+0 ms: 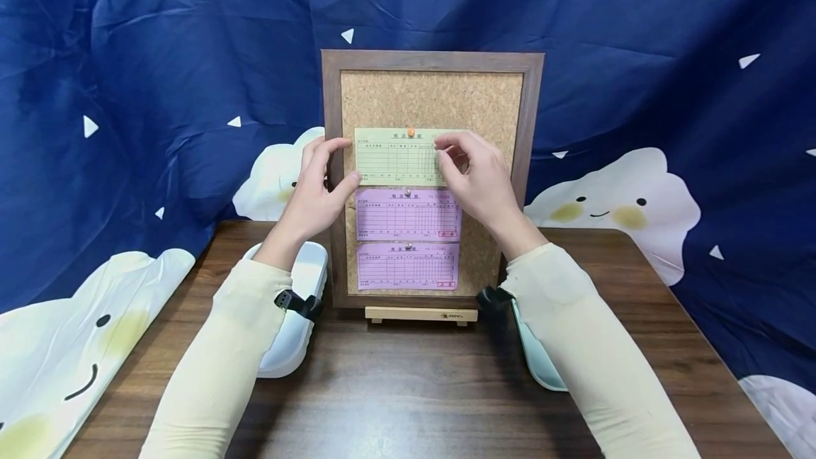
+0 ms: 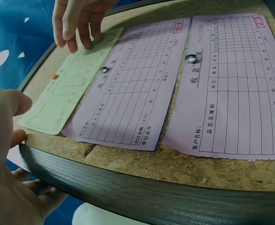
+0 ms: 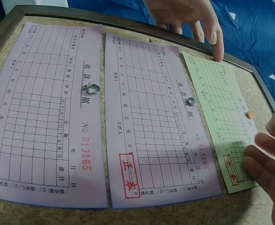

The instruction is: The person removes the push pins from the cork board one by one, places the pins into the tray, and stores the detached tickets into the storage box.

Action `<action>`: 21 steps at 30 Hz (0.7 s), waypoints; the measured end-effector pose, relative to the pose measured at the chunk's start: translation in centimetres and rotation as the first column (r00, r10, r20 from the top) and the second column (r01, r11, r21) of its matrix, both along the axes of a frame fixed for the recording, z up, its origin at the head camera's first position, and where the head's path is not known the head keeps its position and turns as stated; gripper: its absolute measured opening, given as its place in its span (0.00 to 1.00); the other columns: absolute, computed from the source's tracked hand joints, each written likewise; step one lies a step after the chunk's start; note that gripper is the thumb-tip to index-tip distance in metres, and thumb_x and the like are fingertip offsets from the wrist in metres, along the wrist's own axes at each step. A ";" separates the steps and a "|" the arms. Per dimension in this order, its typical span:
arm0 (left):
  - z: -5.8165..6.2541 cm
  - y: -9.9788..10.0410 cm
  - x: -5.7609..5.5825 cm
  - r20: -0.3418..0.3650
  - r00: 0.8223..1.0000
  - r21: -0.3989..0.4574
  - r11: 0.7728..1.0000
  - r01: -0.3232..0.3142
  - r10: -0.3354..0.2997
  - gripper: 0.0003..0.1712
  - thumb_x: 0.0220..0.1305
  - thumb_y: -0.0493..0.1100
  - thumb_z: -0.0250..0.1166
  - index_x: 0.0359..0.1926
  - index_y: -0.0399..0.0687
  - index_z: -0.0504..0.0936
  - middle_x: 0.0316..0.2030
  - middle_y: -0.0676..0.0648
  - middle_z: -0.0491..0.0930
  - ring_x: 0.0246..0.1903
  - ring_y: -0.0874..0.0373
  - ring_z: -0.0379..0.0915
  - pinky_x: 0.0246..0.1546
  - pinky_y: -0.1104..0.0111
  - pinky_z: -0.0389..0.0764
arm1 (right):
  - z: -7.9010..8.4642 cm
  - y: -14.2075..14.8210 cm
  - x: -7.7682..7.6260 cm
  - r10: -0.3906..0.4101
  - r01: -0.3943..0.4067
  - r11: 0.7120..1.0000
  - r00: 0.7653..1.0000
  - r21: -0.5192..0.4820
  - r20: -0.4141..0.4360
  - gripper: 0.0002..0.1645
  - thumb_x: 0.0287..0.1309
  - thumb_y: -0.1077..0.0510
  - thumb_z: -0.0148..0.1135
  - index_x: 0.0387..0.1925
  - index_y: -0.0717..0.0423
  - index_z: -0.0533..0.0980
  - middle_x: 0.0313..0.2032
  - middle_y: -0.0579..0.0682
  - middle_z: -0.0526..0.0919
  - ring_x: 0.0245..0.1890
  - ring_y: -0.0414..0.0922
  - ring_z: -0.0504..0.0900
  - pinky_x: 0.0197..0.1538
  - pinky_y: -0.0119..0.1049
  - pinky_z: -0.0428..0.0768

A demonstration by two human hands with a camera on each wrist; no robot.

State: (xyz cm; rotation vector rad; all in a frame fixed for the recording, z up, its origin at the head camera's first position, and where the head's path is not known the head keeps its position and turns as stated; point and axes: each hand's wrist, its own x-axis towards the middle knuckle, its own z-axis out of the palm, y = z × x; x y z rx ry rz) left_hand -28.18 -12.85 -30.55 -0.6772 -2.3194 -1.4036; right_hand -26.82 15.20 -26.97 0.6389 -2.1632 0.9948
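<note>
A green receipt slip (image 1: 385, 159) hangs on the framed cork board (image 1: 433, 99), with an orange pushpin (image 1: 411, 133) at its top middle. Below it hang two purple receipt slips, the upper (image 1: 382, 217) and the lower (image 1: 382, 268), each with a clear pushpin at the top. My left hand (image 1: 316, 193) is at the board's left side, its thumb tip by the green slip's left edge and its other fingers around the frame. Over the right part of the green slip is my right hand (image 1: 477, 174), fingers loosely bent; the right wrist view shows nothing gripped in it.
The board leans on a small wooden stand (image 1: 421, 314) on a dark wood table (image 1: 395, 388). A white tray (image 1: 299, 335) lies to the left, partly behind the left forearm. On the right, a pale green tray (image 1: 537, 356) is mostly hidden by the sleeve. Blue cloth (image 1: 191, 41) hangs behind.
</note>
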 end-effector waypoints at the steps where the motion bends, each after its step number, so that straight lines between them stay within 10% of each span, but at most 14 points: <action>1: 0.0 0.0 -0.1 0.002 1.000 0.003 1.000 0.003 -0.003 0.33 0.76 0.47 0.63 0.77 0.47 0.68 0.82 0.34 0.46 0.84 0.42 0.43 0.75 0.35 0.63 | 0.1 0.0 -0.1 -0.003 0.003 1.000 1.000 0.002 0.001 0.12 0.72 0.65 0.62 0.51 0.64 0.85 0.46 0.60 0.89 0.41 0.53 0.87 0.45 0.40 0.81; 21: 0.5 0.6 -0.5 0.050 0.998 0.096 0.995 0.033 -0.038 0.30 0.74 0.43 0.64 0.74 0.43 0.71 0.78 0.37 0.46 0.76 0.47 0.47 0.76 0.51 0.60 | 0.3 -1.6 -1.2 -0.019 0.020 1.000 0.999 -0.023 0.031 0.12 0.73 0.63 0.64 0.51 0.66 0.85 0.43 0.62 0.89 0.38 0.53 0.86 0.44 0.40 0.83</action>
